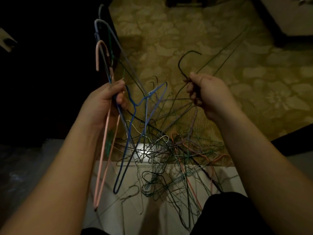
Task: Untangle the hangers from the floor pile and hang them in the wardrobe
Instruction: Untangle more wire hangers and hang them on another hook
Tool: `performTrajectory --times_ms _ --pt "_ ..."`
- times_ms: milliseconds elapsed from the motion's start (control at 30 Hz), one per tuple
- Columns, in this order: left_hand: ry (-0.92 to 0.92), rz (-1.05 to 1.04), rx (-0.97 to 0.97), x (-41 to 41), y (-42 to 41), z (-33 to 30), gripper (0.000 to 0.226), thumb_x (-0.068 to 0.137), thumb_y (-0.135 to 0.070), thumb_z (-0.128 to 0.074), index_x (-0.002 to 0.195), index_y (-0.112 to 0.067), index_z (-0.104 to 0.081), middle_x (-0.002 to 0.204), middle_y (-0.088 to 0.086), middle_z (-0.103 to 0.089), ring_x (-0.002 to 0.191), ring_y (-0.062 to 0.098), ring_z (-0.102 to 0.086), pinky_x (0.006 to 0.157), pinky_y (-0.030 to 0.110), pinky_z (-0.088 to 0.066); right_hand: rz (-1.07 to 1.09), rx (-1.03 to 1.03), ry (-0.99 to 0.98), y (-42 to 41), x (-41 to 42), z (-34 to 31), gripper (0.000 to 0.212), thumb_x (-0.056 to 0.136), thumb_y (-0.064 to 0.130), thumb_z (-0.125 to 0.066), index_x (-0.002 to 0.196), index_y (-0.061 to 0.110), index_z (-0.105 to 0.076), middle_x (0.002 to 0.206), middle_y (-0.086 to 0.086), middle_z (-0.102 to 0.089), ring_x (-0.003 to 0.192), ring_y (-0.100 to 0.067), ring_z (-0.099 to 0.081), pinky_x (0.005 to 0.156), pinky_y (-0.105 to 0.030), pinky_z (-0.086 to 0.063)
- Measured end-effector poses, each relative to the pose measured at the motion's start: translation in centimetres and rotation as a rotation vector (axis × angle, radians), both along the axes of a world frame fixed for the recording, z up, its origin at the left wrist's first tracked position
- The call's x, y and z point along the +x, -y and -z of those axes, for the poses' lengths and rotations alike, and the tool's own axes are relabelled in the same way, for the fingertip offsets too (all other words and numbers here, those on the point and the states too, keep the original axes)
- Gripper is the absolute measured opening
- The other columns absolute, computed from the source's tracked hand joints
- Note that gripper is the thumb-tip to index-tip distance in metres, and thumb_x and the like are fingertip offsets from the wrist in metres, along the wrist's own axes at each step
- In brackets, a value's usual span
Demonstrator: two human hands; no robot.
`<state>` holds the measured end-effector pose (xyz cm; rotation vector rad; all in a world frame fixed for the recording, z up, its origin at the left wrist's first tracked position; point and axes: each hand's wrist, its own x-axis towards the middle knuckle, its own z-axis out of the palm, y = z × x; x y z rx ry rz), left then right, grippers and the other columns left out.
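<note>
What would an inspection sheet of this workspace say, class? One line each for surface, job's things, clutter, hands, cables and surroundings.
Surface: patterned carpet beyond, pale floor nearer.
Job's things: tangled pile of wire hangers across the carpet edge; a bunch with pink, blue and grey hooks raised; a dark green hanger lifted apart, its lower wire trailing toward the pile.
Clutter: nothing seen.
Hands: left hand grips the bunch; right hand grips the dark green hanger below its hook.
Cables: nothing seen.
Surroundings: dim room; dark area at left, too dark to identify; dark furniture edge upper right.
</note>
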<state>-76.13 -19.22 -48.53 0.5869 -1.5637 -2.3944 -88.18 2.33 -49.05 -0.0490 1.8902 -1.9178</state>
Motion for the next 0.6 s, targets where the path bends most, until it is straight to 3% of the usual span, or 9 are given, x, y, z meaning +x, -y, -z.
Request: performTrajectory --times_ms 100,233,333,467,600 --pt "-0.001 0.024 0.015 0.7 -0.6 -2.0 0.007 0.081 -0.022 -0.063 0.081 -0.018 -0.057 0.056 -0.004 -0.048 0.052 0.009 -0.045 0.054 0.022 -0.043 -0.044 0.041 0.036 0.6 0.9 -1.3 0.023 0.100 0.032 -0.050 0.090 0.020 -0.067 0.062 0.009 -0.046 0.051 -0.005 -0.036 0.045 -0.019 -0.028" --pt "0.078 0.033 -0.006 2.5 -1.5 -7.2 0.013 0.082 -0.022 -0.062 0.070 -0.023 -0.067 0.059 -0.003 -0.044 0.053 0.010 -0.040 0.057 0.023 -0.036 -0.040 0.092 0.148 1.5 2.7 -5.7 0.022 0.099 0.031 -0.051 0.087 0.022 -0.067 0.085 0.007 -0.066 0.080 -0.011 -0.056 0.070 -0.028 -0.040" --pt "0.103 -0.003 0.005 4.3 -1.7 -12.7 0.008 0.082 -0.023 -0.060 0.081 -0.016 -0.057 0.059 -0.004 -0.039 0.052 0.010 -0.034 0.058 0.024 -0.028 -0.080 0.049 0.290 2.1 3.6 -10.7 0.024 0.102 0.029 -0.045 0.090 0.018 -0.062 0.083 0.001 -0.074 0.075 -0.013 -0.068 0.068 -0.029 -0.044" --pt "0.204 -0.061 -0.045 7.8 -1.1 -19.9 0.012 0.087 -0.023 -0.059 0.090 -0.012 -0.056 0.058 -0.006 -0.037 0.052 0.010 -0.032 0.060 0.027 -0.027 -0.144 0.098 0.353 2.8 5.4 -17.9 0.025 0.104 0.028 -0.041 0.094 0.014 -0.060 0.080 -0.002 -0.074 0.073 -0.015 -0.069 0.074 -0.032 -0.054" --pt "0.287 -0.127 -0.095 12.8 -0.7 -27.4 0.010 0.097 -0.014 -0.053 0.097 -0.004 -0.054 0.056 -0.005 -0.036 0.051 0.011 -0.030 0.053 0.025 -0.024 -0.255 0.208 0.380 3.6 8.9 -26.1 0.024 0.104 0.027 -0.042 0.094 0.013 -0.059 0.070 -0.001 -0.071 0.064 -0.013 -0.066 0.064 -0.027 -0.050"
